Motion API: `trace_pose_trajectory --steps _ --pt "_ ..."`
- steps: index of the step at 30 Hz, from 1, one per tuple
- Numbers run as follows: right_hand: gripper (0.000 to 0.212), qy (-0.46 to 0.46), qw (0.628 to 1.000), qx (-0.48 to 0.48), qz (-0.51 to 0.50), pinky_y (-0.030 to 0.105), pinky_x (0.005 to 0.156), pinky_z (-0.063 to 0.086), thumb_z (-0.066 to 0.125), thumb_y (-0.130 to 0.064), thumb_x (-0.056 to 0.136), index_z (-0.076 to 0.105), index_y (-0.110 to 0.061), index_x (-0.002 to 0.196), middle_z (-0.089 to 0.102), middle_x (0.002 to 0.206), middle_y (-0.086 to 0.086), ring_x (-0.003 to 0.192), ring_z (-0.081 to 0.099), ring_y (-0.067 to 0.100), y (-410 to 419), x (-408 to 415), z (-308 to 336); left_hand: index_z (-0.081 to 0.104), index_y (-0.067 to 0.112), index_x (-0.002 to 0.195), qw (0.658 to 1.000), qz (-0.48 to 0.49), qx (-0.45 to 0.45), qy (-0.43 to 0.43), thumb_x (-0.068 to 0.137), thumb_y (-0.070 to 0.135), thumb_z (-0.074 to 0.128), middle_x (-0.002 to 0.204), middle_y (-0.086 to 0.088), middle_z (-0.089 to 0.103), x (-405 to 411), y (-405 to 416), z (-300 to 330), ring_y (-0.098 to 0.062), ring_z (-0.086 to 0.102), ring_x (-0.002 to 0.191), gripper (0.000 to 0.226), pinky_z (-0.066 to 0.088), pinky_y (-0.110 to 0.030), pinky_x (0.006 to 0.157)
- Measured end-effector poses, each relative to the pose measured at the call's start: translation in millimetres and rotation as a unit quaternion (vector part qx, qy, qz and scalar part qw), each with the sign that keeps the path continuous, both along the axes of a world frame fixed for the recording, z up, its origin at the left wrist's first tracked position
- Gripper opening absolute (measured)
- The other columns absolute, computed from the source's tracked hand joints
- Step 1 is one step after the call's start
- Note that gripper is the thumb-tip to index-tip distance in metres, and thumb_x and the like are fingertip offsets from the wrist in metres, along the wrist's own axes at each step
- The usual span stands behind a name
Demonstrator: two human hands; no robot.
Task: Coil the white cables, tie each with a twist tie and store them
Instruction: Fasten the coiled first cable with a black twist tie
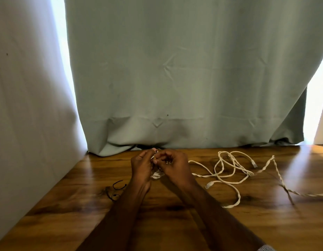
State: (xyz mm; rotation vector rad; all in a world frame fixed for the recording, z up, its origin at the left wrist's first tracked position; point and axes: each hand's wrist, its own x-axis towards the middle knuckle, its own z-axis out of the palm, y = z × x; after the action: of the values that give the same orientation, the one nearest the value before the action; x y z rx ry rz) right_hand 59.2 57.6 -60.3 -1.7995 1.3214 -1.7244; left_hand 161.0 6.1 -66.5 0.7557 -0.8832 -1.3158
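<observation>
Head view, one entry: left hand (141,164) and right hand (172,166) meet at the far middle of the glossy brown wooden tabletop (157,223), fingers of both curled and pinched on a small bundle of coiled white cable (156,175) held between them; whether a twist tie is already in the pinch cannot be told. Loose white braided cables (229,171) lie in a tangle to the right, well apart from the hands, one strand seeming to lead back to the bundle. Thin black twist ties (116,190) lie just left of the left forearm. Pale green curtain (184,78) hangs behind. Risks, as judged: releasing one pinch to fetch a tie may let the coil spring open; the trailing strand may drag the tangle along; knotted loops could snag during later coiling.
</observation>
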Motion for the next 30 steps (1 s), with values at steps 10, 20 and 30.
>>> trace_pose_trajectory --steps 10,20,30 --pt "0.008 -0.134 0.967 0.215 0.034 0.02 0.055 0.051 0.069 0.003 0.086 0.077 0.002 0.086 0.075 0.073 0.007 0.058 0.065 0.009 0.0 -8.0 11.2 0.079 0.011 0.082 0.998 0.016 -0.041 -0.042 0.086 0.01 0.071 0.074 -0.014 0.07 2.7 -8.0 -4.2 -0.027 0.058 0.064 0.009 0.048 -0.036 0.062" --pt "0.01 0.055 0.988 0.143 0.003 0.028 0.065 0.054 0.07 0.002 0.079 0.077 -0.005 0.078 0.072 0.069 0.004 0.063 0.065 0.01 -5.0 -7.5 7.1 0.067 0.015 0.054 0.995 0.011 -0.07 -0.076 0.09 0.006 0.062 0.052 -0.008 0.053 -6.5 -2.6 -8.8 -0.014 0.045 0.045 0.038 0.032 -0.021 0.048" --pt "0.013 0.085 0.992 0.086 -0.043 0.019 0.058 0.05 0.073 -0.005 0.086 0.079 -0.012 0.076 0.07 0.062 -0.007 0.053 0.064 0.001 -5.5 -10.9 -1.3 0.062 0.012 0.076 0.997 -0.007 -0.036 -0.071 0.094 0.016 0.063 0.057 -0.007 0.048 -6.3 -6.0 -9.9 -0.011 0.041 0.039 0.018 0.029 -0.016 0.04"
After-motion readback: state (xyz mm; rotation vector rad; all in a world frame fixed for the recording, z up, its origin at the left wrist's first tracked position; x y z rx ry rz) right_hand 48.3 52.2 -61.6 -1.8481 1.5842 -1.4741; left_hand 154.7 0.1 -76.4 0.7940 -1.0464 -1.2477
